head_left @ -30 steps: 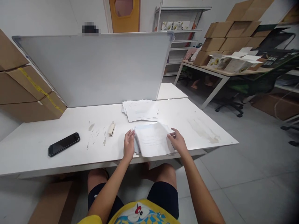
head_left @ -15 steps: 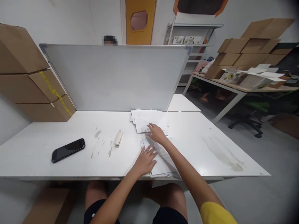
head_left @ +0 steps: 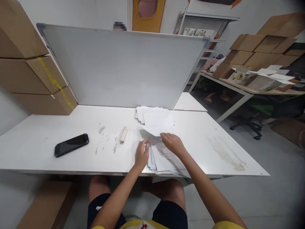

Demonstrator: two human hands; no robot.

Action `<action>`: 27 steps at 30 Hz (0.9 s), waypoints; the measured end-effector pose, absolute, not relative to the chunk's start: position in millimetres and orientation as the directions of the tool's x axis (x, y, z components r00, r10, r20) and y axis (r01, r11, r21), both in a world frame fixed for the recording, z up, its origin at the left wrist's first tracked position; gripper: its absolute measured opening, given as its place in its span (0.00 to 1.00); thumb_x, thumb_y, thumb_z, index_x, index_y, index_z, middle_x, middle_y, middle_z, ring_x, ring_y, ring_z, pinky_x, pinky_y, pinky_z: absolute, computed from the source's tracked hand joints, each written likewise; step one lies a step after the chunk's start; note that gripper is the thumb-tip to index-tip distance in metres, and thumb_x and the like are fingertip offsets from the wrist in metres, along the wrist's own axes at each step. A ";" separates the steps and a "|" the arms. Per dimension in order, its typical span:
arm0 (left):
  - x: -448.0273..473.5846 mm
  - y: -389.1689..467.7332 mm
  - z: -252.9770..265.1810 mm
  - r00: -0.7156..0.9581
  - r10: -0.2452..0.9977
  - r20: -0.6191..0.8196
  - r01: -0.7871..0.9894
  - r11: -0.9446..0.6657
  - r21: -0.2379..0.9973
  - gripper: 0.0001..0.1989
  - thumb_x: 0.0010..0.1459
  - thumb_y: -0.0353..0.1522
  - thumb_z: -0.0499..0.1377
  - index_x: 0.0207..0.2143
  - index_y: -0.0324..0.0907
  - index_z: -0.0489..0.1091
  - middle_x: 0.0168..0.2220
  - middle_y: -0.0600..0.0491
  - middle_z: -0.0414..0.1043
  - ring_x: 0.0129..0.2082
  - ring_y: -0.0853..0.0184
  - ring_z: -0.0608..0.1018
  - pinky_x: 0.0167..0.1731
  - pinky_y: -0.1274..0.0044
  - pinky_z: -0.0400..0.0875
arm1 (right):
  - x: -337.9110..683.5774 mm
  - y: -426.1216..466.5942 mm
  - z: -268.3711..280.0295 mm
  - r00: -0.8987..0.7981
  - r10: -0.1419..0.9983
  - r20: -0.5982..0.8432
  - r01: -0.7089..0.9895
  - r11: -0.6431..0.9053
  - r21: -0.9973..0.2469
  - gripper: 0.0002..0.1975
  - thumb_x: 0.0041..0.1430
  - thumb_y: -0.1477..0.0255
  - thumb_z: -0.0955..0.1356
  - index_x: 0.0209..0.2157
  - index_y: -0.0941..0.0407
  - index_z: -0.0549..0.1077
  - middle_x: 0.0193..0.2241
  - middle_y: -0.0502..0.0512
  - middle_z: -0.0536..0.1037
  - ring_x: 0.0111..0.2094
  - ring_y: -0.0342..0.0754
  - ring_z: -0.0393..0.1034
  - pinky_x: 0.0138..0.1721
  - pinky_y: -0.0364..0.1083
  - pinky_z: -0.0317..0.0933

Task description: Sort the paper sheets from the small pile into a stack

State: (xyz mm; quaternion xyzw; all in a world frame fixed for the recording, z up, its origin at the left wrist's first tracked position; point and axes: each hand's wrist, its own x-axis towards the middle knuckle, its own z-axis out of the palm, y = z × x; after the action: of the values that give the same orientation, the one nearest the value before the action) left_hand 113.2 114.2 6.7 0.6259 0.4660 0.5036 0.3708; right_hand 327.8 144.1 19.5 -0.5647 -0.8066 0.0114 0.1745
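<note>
My right hand [head_left: 173, 143] pinches the near edge of a white sheet of paper [head_left: 156, 129], which is raised at that edge and slopes back over the far paper pile [head_left: 141, 112]. My left hand [head_left: 142, 155] is at the left edge of the near stack of papers [head_left: 164, 156], its fingers bent and apart, with nothing seen in them. This near stack lies by the table's front edge, its sheets fanned unevenly. Left of my hands lies a cream stapler [head_left: 124, 135].
A black phone [head_left: 71, 144] lies on the white table [head_left: 114, 163], left of the stapler. A whiteboard [head_left: 124, 70] stands across the back. Cardboard boxes [head_left: 35, 76] are stacked at left. Behind the board, the top of a person's head [head_left: 119, 26] shows.
My right hand has taken hold of a sheet at the far pile and lifted its near edge. My left hand has moved off the near stack to its left edge. The view has tilted down.
</note>
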 end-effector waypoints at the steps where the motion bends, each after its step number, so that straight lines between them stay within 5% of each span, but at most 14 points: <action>1: 111.6 115.2 5.5 0.043 0.962 0.269 0.202 -0.272 0.941 0.18 0.64 0.39 0.47 0.54 0.47 0.64 0.55 0.47 0.68 0.58 0.60 0.67 0.59 0.63 0.58 | 330.7 120.8 17.3 -0.292 0.905 0.308 0.896 0.372 -0.243 0.12 0.62 0.74 0.60 0.41 0.53 0.74 0.37 0.60 0.78 0.36 0.52 0.70 0.39 0.48 0.59; 5: 111.0 119.2 -1.7 0.294 0.917 0.270 0.282 -0.354 0.892 0.22 0.62 0.39 0.51 0.58 0.47 0.60 0.62 0.47 0.59 0.65 0.59 0.57 0.63 0.62 0.48 | 328.5 39.9 7.8 -0.245 0.883 0.401 0.901 0.360 -0.243 0.14 0.61 0.74 0.60 0.42 0.53 0.75 0.36 0.60 0.78 0.35 0.53 0.71 0.37 0.50 0.61; 10: 117.2 110.3 -8.0 0.514 0.808 0.288 0.426 -0.531 0.732 0.22 0.59 0.38 0.56 0.55 0.46 0.65 0.63 0.48 0.58 0.67 0.55 0.50 0.64 0.57 0.37 | 320.9 10.9 2.2 -0.319 0.881 0.350 0.855 0.427 -0.296 0.15 0.62 0.70 0.61 0.47 0.50 0.73 0.42 0.58 0.78 0.41 0.55 0.72 0.40 0.53 0.63; 14: 113.6 132.2 -1.9 0.371 0.852 0.370 0.353 -0.497 0.793 0.16 0.59 0.38 0.55 0.48 0.48 0.70 0.57 0.49 0.67 0.64 0.56 0.58 0.63 0.59 0.47 | 342.5 53.9 5.6 -0.144 0.921 0.362 0.786 0.329 -0.524 0.14 0.58 0.61 0.65 0.45 0.48 0.75 0.41 0.56 0.79 0.43 0.56 0.72 0.44 0.56 0.64; 18: 107.3 219.8 27.3 0.013 0.980 0.198 0.596 -0.167 0.786 0.14 0.57 0.37 0.56 0.45 0.44 0.70 0.51 0.45 0.71 0.59 0.54 0.65 0.58 0.63 0.58 | 372.2 151.0 19.9 0.153 0.935 0.320 0.711 0.121 -0.693 0.18 0.56 0.56 0.64 0.43 0.50 0.75 0.41 0.57 0.78 0.47 0.57 0.70 0.50 0.57 0.61; 23: 108.5 319.5 47.0 -0.092 0.991 0.099 0.692 -0.008 0.721 0.17 0.54 0.36 0.58 0.44 0.34 0.68 0.51 0.31 0.67 0.58 0.43 0.63 0.54 0.58 0.58 | 381.6 267.2 24.2 0.399 0.912 0.098 0.701 -0.234 -0.673 0.25 0.50 0.56 0.67 0.45 0.59 0.71 0.46 0.67 0.73 0.52 0.62 0.66 0.50 0.56 0.60; 27: 116.9 331.8 32.9 -0.094 0.991 0.099 0.740 0.003 0.672 0.17 0.52 0.35 0.60 0.43 0.34 0.68 0.56 0.31 0.61 0.61 0.43 0.58 0.56 0.58 0.55 | 372.2 300.2 4.8 0.401 0.915 0.047 0.703 -0.274 -0.657 0.28 0.45 0.57 0.71 0.45 0.60 0.71 0.50 0.71 0.70 0.53 0.65 0.64 0.49 0.57 0.59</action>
State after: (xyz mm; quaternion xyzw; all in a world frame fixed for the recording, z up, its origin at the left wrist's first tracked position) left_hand 116.9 331.8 32.9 0.6398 0.6764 0.2988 0.2094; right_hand 372.2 300.2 4.8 -0.7791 -0.5190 0.1737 0.3057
